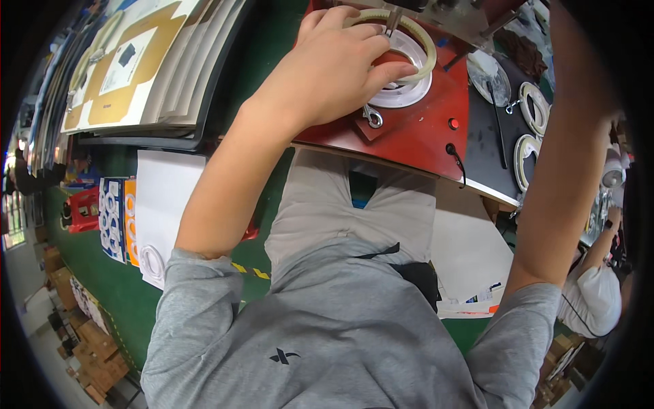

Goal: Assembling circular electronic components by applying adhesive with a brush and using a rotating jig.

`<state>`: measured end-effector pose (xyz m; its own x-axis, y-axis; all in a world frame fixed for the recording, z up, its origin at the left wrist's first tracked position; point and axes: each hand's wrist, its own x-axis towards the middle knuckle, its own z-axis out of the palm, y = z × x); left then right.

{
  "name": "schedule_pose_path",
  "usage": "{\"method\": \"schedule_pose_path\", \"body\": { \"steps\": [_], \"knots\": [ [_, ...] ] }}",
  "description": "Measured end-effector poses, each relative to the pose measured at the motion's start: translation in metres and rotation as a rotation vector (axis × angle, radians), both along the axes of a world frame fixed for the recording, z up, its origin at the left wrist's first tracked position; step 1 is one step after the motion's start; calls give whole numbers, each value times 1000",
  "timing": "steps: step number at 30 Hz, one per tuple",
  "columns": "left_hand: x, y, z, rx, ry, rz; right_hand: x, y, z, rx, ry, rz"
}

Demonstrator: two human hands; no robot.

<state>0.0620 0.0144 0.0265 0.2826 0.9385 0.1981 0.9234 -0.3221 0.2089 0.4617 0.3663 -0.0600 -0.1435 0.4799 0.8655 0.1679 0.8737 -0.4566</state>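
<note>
My left hand [340, 65] reaches over the red base of a bench machine [409, 140]. Its fingers and thumb are curled round the near left side of a cream ring-shaped coil [428, 51]. Beneath the coil lies a round white disc [402, 99], partly covered by my hand. A metal snap hook [372, 117] sticks out at the disc's near edge, just below my thumb. From above, the machine's narrow metal tip [392, 24] comes down inside the coil. My right forearm [569, 157] stretches up along the right side, and its hand lies beyond the picture's top edge.
Right of the machine, more coils [526, 160] with snap hooks lie on a dark mat beside a thin black rod [497, 126]. A red button [453, 123] and a black cable [455, 153] sit on the base. Flat cardboard sheets [129, 61] are stacked left. Another person [593, 293] is at right.
</note>
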Motion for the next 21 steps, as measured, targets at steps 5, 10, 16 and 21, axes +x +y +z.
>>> {"method": "schedule_pose_path", "body": {
  "steps": [5, 10, 16, 21],
  "knots": [
    [-33, -30, -34, 462, -376, -101, -136, -317, 132, 104, -85, -96],
    [-53, -59, -83, 423, -677, 255, -141, -353, 79, -108, -557, -234],
    [-54, -64, -121, 191, -1074, 404, -121, -374, 46, -283, -1109, -374],
    [-50, -64, -120, 188, -1096, 440, -122, -377, 48, -268, -1136, -318]
  ]
}}
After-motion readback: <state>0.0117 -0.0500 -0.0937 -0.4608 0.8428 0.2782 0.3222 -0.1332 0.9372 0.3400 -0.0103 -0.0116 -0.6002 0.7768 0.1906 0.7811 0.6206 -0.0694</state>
